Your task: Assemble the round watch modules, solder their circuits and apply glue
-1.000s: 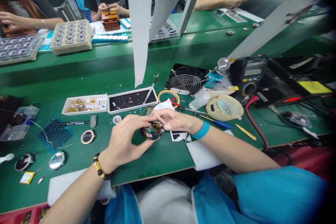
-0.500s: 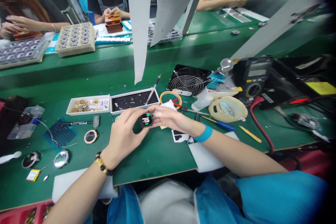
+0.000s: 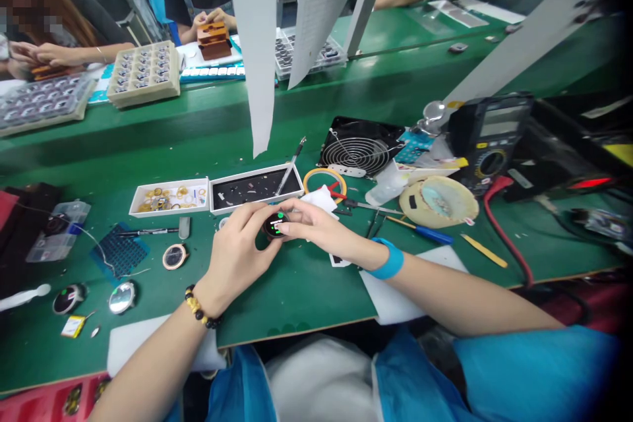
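Observation:
A round black watch with a lit screen showing green and white marks is held above the green bench. My left hand grips its left side, thumb below and fingers above. From the right, my right hand has its fingers at the top edge, and its thumb lies on the screen. Behind the hands stand a white box of small rings and a black-lined tray with a pen resting in it.
Left are watch cases, a blue mat and a small battery. Right are a tape roll, a fan, a round bowl, a screwdriver and a multimeter. People work across the bench.
My right thumb has moved onto the watch screen, and the pattern on the screen looks different. The view has shifted slightly. Both hands still hold the watch.

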`<state>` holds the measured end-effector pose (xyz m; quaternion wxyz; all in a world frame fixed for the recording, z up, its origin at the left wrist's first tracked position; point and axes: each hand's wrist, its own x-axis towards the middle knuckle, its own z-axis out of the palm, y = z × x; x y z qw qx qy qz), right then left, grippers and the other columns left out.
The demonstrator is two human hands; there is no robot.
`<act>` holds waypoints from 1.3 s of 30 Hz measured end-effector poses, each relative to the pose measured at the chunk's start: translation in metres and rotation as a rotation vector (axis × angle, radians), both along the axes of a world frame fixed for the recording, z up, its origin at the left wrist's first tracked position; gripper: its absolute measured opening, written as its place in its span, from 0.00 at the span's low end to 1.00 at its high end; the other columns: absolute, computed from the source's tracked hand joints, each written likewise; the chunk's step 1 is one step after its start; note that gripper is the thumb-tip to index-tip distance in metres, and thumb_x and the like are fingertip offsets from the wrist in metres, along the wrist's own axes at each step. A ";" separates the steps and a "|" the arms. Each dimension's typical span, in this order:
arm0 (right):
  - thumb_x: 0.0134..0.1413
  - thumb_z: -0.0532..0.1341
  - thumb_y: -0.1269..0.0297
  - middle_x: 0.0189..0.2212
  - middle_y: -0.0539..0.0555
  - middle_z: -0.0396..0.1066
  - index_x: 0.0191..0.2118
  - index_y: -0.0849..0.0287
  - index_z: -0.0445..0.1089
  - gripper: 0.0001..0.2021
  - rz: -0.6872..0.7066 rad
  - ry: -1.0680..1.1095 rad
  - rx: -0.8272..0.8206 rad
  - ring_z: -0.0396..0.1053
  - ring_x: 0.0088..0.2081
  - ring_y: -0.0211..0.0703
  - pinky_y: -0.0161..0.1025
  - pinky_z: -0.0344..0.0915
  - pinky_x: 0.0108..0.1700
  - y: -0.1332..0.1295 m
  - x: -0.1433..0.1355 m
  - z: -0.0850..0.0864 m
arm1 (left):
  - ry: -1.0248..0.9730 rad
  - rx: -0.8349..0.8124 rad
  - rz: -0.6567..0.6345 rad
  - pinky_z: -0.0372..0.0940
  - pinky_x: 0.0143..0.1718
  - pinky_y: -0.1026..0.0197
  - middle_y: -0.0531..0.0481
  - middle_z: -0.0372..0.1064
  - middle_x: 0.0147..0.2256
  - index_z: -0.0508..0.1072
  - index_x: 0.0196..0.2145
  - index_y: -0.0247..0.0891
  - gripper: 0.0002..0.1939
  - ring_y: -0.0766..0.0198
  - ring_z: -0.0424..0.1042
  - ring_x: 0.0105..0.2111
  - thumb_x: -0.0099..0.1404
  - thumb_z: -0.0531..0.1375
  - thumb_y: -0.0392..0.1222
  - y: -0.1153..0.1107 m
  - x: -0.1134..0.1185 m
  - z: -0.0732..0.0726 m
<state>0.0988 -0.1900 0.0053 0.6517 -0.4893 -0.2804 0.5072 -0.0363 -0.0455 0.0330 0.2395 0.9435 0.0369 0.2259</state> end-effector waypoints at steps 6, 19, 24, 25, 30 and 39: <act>0.60 0.67 0.61 0.42 0.53 0.73 0.51 0.58 0.67 0.16 0.006 0.022 -0.015 0.73 0.50 0.42 0.40 0.75 0.50 -0.002 0.000 0.006 | 0.005 0.010 -0.003 0.73 0.49 0.53 0.46 0.73 0.50 0.70 0.54 0.43 0.22 0.55 0.75 0.49 0.63 0.64 0.34 -0.001 0.001 0.000; 0.62 0.66 0.58 0.41 0.53 0.73 0.49 0.58 0.68 0.14 -0.006 -0.015 -0.024 0.74 0.47 0.42 0.41 0.75 0.49 -0.001 -0.001 0.006 | 0.010 -0.001 -0.016 0.74 0.46 0.55 0.46 0.72 0.50 0.70 0.54 0.43 0.21 0.56 0.75 0.48 0.63 0.64 0.33 -0.001 0.001 0.001; 0.60 0.68 0.62 0.46 0.54 0.73 0.53 0.58 0.65 0.19 0.053 -0.021 0.032 0.73 0.51 0.43 0.42 0.72 0.53 -0.003 0.001 0.002 | 0.007 -0.048 -0.002 0.74 0.45 0.55 0.46 0.72 0.50 0.71 0.53 0.44 0.21 0.56 0.75 0.48 0.63 0.64 0.34 0.000 0.002 0.004; 0.60 0.68 0.63 0.47 0.54 0.74 0.54 0.58 0.64 0.20 0.049 -0.034 0.038 0.73 0.51 0.42 0.42 0.71 0.54 -0.002 0.001 -0.001 | 0.010 -0.046 0.001 0.74 0.45 0.55 0.46 0.72 0.50 0.71 0.53 0.44 0.21 0.55 0.75 0.48 0.62 0.65 0.33 0.000 0.002 0.004; 0.60 0.67 0.65 0.47 0.55 0.74 0.53 0.58 0.64 0.18 0.051 -0.018 0.044 0.73 0.50 0.42 0.41 0.72 0.53 -0.002 0.001 -0.002 | 0.009 -0.038 -0.001 0.74 0.46 0.54 0.46 0.72 0.50 0.71 0.53 0.44 0.21 0.55 0.75 0.47 0.63 0.64 0.34 0.000 0.001 0.002; 0.61 0.66 0.65 0.50 0.56 0.73 0.54 0.57 0.62 0.19 0.065 -0.031 0.066 0.73 0.53 0.43 0.42 0.70 0.55 -0.003 0.000 -0.005 | 0.019 -0.030 0.001 0.74 0.45 0.56 0.46 0.72 0.50 0.70 0.54 0.44 0.21 0.56 0.75 0.47 0.63 0.64 0.34 0.000 0.001 0.002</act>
